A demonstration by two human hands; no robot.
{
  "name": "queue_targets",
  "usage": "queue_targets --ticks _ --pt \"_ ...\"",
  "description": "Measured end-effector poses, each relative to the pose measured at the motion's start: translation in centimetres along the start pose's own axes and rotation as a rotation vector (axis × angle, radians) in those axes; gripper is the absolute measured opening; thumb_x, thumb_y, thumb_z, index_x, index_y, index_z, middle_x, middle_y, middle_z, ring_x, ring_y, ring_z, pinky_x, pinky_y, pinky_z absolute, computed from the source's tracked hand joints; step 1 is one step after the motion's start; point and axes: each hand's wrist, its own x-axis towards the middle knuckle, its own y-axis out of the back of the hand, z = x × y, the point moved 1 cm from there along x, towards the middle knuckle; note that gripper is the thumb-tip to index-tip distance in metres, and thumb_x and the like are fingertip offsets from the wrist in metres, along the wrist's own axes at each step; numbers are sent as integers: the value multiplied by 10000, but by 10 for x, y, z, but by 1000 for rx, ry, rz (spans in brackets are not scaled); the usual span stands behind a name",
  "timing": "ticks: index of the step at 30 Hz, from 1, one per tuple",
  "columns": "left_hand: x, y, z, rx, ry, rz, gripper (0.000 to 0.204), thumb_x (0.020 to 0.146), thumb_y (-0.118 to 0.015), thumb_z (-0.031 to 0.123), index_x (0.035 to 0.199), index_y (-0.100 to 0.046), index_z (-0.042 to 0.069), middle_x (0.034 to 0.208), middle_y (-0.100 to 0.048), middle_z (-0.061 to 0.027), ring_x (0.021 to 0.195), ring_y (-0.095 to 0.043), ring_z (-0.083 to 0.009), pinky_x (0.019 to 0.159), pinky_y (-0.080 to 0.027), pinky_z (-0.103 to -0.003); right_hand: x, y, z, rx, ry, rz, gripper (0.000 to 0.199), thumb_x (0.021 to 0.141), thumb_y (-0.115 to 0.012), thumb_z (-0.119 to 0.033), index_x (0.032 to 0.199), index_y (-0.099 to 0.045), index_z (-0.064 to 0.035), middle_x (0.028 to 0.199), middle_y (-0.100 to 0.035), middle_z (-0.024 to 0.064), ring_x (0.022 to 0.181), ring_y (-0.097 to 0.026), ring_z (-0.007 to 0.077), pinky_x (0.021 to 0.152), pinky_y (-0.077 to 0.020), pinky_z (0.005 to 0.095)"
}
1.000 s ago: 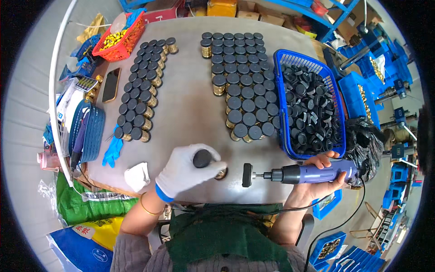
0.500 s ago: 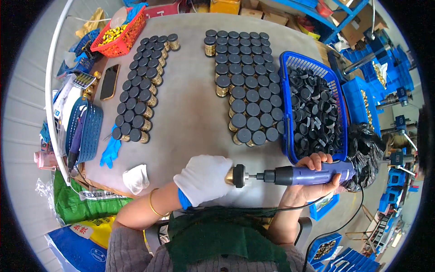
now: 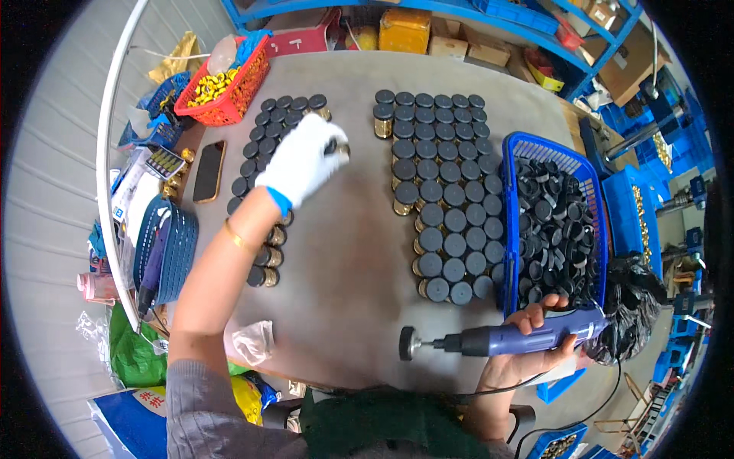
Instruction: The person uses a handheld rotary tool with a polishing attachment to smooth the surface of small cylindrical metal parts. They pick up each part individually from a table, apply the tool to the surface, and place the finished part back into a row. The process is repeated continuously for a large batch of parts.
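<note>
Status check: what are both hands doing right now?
Left hand gloved, placing capped fitting beside left batch. Right hand gripping blue power driver. Nothing in the way.

Capped bottle (image 3: pixel 339 150): small gold body, black round cap, held in the gloved left hand (image 3: pixel 300 162) just beside the left block of capped bottles (image 3: pixel 269 164). Electric screwdriver (image 3: pixel 511 336): blue-purple body, lying roughly level, black round socket (image 3: pixel 406 343) at its tip pointing left, gripped in the right hand (image 3: pixel 527 353) over the worktop's (image 3: pixel 344 260) near edge.
</note>
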Motion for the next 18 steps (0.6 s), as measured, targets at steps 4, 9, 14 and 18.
queue_targets --ticks 4,9,14,18 --pt "42 -13 -42 133 129 4 273 683 -723 202 905 -601 98 905 -591 -115 893 -568 -298 790 -451 -370 3 1 9 -27 -34 1 542 814 -595 -384 1188 -385 -52 1124 -500 110 710 -480 168 552 -426 249" --pt "45 -32 -55 337 72 -4 243 685 -707 187 894 -604 117 863 -571 -109 843 -568 -292 733 -460 -383 10 3 9 -41 -25 1 538 811 -604 -380 1176 -387 -50 1122 -495 110 706 -488 171 548 -427 252" --pt "62 -38 -13 367 -46 63 315 737 -618 195 1044 -571 147 874 -554 -131 826 -573 -308 704 -476 -409 10 3 15 -28 -55 33 538 801 -620 -368 1169 -388 -51 1127 -495 111 698 -492 174 547 -439 261" --pt "75 -64 7 153 107 -146 504 797 -569 309 1263 -413 196 972 -577 -175 892 -583 -357 765 -473 -443 6 -6 15 -29 -54 37 519 794 -624 -366 1136 -399 -47 1068 -503 105 689 -494 177 542 -444 266"
